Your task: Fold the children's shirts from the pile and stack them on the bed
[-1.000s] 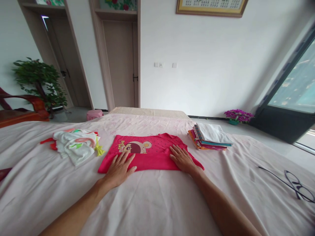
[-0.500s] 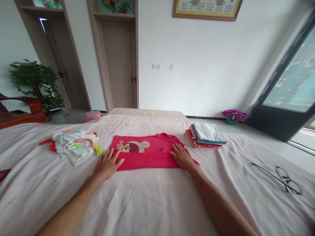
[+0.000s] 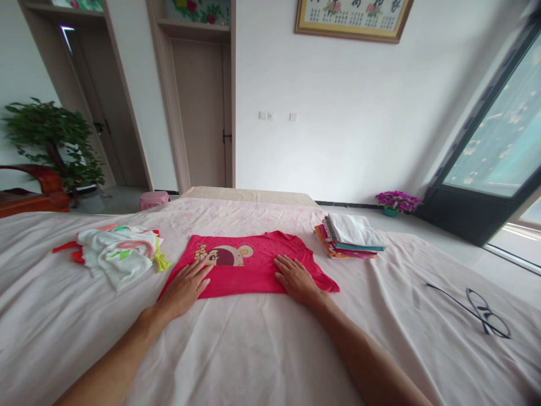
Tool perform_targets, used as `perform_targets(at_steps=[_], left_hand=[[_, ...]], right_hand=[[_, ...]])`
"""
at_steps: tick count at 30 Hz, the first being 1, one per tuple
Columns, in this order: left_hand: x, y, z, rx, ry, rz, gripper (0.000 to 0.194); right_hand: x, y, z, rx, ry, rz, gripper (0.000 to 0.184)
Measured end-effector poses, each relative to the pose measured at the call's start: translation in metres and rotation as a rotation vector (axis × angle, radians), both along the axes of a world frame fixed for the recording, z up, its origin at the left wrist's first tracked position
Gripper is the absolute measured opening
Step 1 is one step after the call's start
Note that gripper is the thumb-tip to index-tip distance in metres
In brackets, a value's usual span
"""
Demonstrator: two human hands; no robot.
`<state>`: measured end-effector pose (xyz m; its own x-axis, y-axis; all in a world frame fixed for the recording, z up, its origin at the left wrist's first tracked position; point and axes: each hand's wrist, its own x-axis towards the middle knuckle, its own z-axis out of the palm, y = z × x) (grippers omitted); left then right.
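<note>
A red-pink T-shirt [image 3: 249, 280] with a cartoon bear print lies in front of me, its lower part folded over and covering some of the print. My left hand [image 3: 186, 285] rests flat on its left side, fingers stretched out beside the print. On the right half of the shirt lies my right hand [image 3: 298, 277], palm down with fingers extended. Neither hand grips the cloth. Part of the shirt's near edge is hidden under both hands.
A pale sheet [image 3: 236, 349] covers the surface. Crumpled white clothing [image 3: 120, 254] lies at left, and a stack of folded clothes [image 3: 353, 232] at right. Eyeglasses [image 3: 482, 313] rest at far right. A pink stool [image 3: 154, 199] stands beyond the left edge.
My right hand has slid left across the shirt, toward its middle. My left hand stays on the left side, and more of both shirt sides shows. The view has shifted slightly.
</note>
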<state>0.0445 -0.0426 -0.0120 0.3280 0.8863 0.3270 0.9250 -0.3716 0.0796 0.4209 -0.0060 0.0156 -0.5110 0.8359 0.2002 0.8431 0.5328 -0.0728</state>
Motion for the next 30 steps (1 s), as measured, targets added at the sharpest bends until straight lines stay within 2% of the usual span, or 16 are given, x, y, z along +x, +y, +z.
perform_targets(at_steps=[4, 8, 11, 17, 22, 27, 30], left_hand=[[0.000, -0.002, 0.000, -0.037, 0.031, 0.055, 0.053], [0.003, -0.004, 0.003, -0.063, 0.063, 0.096, 0.056], [0.004, -0.004, 0.002, -0.060, 0.062, 0.116, 0.056], [0.001, 0.000, -0.004, -0.076, 0.058, 0.211, 0.062], [-0.001, 0.001, -0.001, -0.087, 0.068, 0.297, 0.067], [-0.003, 0.002, 0.002, -0.097, 0.056, 0.338, 0.062], [-0.005, 0.005, 0.007, -0.138, 0.032, 0.327, 0.058]], right_hand=[[0.003, 0.006, -0.013, 0.045, -0.058, -0.016, 0.054], [0.005, 0.009, -0.017, 0.087, -0.083, -0.015, 0.056], [0.008, 0.013, -0.016, 0.083, -0.096, -0.050, 0.056], [0.030, 0.030, -0.012, 0.012, -0.142, -0.226, 0.058], [0.047, 0.039, -0.013, 0.015, -0.161, -0.269, 0.057], [0.047, 0.037, -0.015, -0.024, -0.139, -0.314, 0.058], [0.042, 0.037, -0.007, -0.043, -0.121, -0.342, 0.058]])
